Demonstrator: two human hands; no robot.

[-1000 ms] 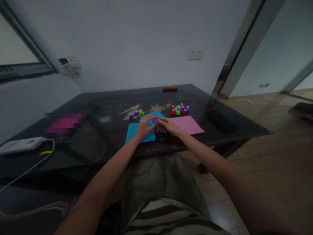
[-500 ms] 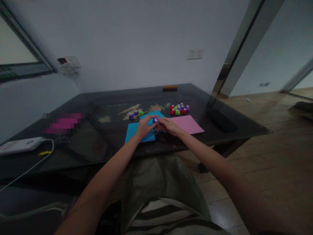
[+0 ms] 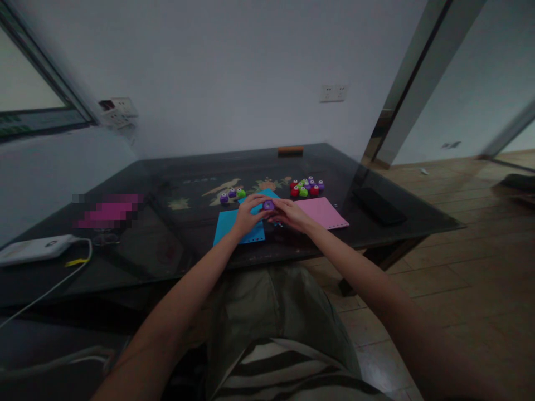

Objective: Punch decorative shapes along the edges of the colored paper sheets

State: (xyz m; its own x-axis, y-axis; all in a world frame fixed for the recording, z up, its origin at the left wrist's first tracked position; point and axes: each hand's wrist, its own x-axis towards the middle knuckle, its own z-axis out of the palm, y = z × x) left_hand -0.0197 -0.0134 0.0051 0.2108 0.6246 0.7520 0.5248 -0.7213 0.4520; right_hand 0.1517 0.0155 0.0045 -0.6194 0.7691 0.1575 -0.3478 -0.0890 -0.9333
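A small purple punch (image 3: 268,205) sits between my two hands over a blue paper sheet (image 3: 229,222) on the dark glass table (image 3: 188,245). My left hand (image 3: 247,216) rests on the blue paper and touches the punch from the left. My right hand (image 3: 290,215) grips the punch from the right. A pink sheet (image 3: 324,212) with holes along its near edge lies just right of my hands.
Several red, green and purple punches (image 3: 307,187) cluster behind the pink sheet; three more (image 3: 232,194) sit behind the blue paper. A dark flat object (image 3: 378,205) lies right, a white device (image 3: 35,248) with cable far left, a blurred pink item (image 3: 109,211) at left.
The hands stay nearly still over the blue paper; the purple punch has tipped slightly between the fingers, and its top face looks a little different now.
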